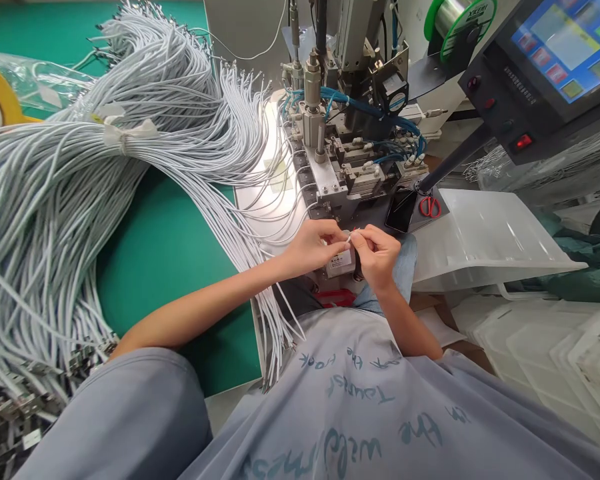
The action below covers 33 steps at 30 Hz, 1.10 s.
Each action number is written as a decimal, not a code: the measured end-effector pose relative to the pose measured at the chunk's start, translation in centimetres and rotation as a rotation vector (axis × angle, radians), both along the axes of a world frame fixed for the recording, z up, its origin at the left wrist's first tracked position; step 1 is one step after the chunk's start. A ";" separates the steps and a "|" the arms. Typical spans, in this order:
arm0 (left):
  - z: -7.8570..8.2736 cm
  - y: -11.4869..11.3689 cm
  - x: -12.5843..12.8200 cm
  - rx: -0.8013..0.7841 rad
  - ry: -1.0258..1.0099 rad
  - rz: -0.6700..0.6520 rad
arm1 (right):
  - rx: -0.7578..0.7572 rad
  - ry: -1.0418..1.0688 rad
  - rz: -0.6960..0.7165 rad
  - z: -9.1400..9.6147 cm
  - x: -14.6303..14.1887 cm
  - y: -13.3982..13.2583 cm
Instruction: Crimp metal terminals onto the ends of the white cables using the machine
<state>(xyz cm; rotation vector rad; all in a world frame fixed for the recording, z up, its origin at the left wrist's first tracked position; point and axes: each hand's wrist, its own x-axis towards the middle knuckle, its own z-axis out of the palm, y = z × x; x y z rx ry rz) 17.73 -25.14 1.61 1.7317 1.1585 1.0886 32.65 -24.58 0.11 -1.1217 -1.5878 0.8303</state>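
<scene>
My left hand (316,247) and my right hand (377,253) meet in front of the machine, fingertips pinched close together. Between them shows a short bit of a thin white cable, its end tiny and hard to make out. Both hands are closed on it. Left of my left forearm, a fanned-out bundle of white cables (200,200) runs over the green mat (180,260), with some ends hanging off the table edge. Other single cables lead across the lit white plate (265,200) to the row of slots on the machine (330,180).
A tie (125,135) binds the cable bundle. At right stand a touchscreen panel (565,53), a white plastic tray (500,233), red scissors (430,207) and a dark phone (401,211). A solder wire spool (460,27) sits behind. Stacked clear trays (530,360) are at lower right.
</scene>
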 end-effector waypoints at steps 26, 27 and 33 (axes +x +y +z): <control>-3.7 3.4 -2.6 0.214 0.807 -0.048 | -0.482 0.200 0.133 -6.3 -1.6 6.4; -3.8 3.4 -2.7 0.225 0.816 -0.054 | -0.477 0.184 0.140 -6.3 -1.5 6.4; -3.9 3.3 -2.9 0.255 0.900 -0.085 | -0.522 0.137 0.164 -5.5 -1.2 6.5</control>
